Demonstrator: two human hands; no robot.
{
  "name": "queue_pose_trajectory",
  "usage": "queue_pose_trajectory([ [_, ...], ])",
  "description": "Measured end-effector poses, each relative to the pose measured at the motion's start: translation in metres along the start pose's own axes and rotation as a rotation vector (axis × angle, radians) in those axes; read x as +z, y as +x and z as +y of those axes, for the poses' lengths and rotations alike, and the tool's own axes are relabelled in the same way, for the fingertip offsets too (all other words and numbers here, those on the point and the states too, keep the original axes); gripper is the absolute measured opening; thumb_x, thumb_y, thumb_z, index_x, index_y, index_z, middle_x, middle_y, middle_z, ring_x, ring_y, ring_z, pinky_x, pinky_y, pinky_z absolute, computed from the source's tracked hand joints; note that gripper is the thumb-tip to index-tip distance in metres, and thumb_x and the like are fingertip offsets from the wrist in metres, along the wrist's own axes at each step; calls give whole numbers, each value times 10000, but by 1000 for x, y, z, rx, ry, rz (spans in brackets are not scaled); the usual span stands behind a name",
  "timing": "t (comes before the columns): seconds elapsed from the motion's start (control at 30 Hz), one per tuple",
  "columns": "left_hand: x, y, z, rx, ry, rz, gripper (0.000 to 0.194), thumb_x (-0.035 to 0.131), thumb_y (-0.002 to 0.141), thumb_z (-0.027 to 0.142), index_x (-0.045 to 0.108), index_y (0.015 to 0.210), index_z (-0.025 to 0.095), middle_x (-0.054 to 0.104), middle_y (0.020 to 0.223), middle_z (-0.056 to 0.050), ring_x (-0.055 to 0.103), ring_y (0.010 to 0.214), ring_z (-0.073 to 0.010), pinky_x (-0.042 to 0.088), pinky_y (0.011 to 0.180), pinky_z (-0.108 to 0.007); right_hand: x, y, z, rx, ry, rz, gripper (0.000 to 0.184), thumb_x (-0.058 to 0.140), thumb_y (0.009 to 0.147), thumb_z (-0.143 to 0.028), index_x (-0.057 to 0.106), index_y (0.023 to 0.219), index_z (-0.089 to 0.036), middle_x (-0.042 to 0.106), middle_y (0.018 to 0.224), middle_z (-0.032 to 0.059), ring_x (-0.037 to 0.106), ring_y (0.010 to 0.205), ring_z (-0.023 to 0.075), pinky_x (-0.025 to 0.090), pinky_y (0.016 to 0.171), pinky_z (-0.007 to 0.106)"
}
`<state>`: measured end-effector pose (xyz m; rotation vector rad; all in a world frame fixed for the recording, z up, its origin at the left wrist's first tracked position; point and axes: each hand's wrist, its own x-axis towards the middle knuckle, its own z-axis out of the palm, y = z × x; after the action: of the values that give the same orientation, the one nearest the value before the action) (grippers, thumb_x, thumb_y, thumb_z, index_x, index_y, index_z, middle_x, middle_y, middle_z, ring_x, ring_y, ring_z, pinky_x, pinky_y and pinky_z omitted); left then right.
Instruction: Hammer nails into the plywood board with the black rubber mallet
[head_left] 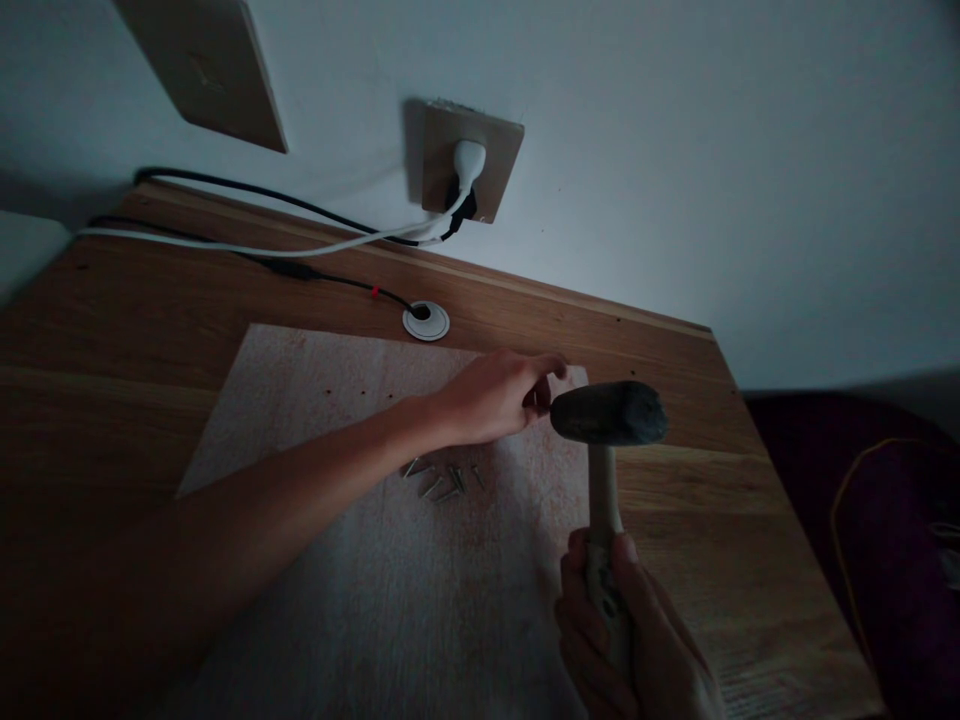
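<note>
My right hand is wrapped round the pale handle of a hammer, low at the right. Its dark head is level and hangs just right of my left hand. My left hand reaches across a pale thin board with its fingertips pinched together near the board's far right corner; what they pinch is hidden, too small to name. Several loose nails lie on the board just under my left wrist.
The board rests on a wooden desk against a white wall. A wall socket holds a white plug; white and black cables run left along the desk's back. A round cable grommet sits behind the board. A dark purple seat stands right.
</note>
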<state>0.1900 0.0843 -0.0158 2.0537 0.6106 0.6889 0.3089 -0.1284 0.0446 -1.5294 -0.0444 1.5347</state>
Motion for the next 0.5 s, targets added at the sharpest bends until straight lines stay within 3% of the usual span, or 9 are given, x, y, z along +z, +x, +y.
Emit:
queue_pose_trajectory([
  [0.23, 1, -1, -1, 9, -5, -3, 417, 606, 812, -46, 696, 1154, 175, 823, 966, -26, 754, 845, -141, 527, 777, -251, 0, 0, 1, 18, -78, 56, 689, 908, 693, -793, 661, 961, -208, 552, 521, -104, 325, 312, 4, 286, 314, 114],
  [0.33, 0, 2, -1, 2, 19, -34, 409, 648, 850, 3, 657, 1220, 177, 802, 938, -20, 734, 840, -146, 510, 800, -265, -3, -3, 5, 5, -6, 49, 663, 944, 679, -751, 655, 916, -203, 545, 512, -106, 301, 299, -13, 234, 320, 104],
  [0.5, -21, -2, 9, -25, 131, -35, 390, 795, 845, 190, 590, 1177, 174, 736, 1038, -48, 660, 851, -156, 474, 775, -274, -30, -11, 14, 21, 4, 106, 618, 937, 698, -740, 714, 955, -224, 533, 513, -82, 336, 319, 12, 250, 335, 127],
])
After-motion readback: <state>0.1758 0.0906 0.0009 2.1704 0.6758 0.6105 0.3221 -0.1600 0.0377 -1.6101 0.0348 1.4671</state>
